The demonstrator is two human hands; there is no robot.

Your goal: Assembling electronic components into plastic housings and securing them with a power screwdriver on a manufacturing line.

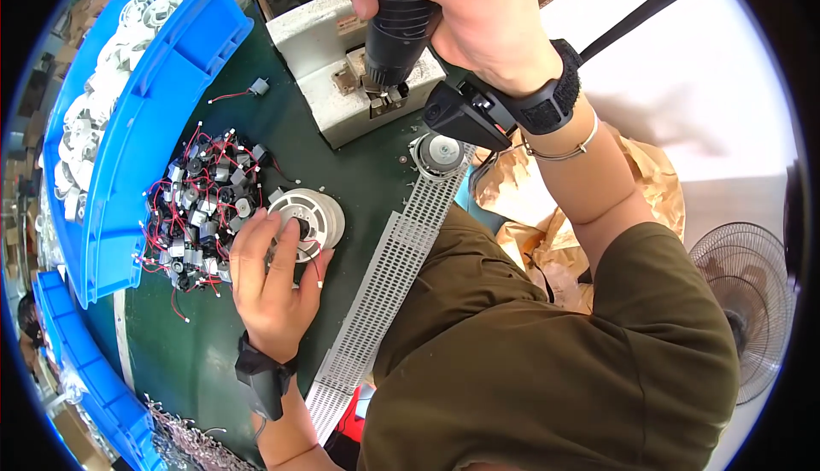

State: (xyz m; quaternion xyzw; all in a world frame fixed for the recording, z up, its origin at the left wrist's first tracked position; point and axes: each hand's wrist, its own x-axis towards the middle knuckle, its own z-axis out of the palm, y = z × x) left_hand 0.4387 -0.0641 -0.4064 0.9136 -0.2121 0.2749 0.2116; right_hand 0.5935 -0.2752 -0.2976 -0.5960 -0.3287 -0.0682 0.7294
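Green bench (359,172) was cramped: blue bin (145,121) of white parts hugged the left edge, grey press (342,52) up top. Right hand (478,18) was clamped round the black handle (397,27). Left hand (269,279) pressed fingers on the white round housing (316,215), center-left, beside a small-motor pile (201,206).

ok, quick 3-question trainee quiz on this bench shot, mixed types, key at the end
1. True or false: the left hand rests on a round white plastic part.
2. What does the right hand grip? A) black tool handle B) blue bin C) perforated strip
3. Fill in: the pile of small motors has ___ and black wires.

Key: 1 true; 2 A; 3 red
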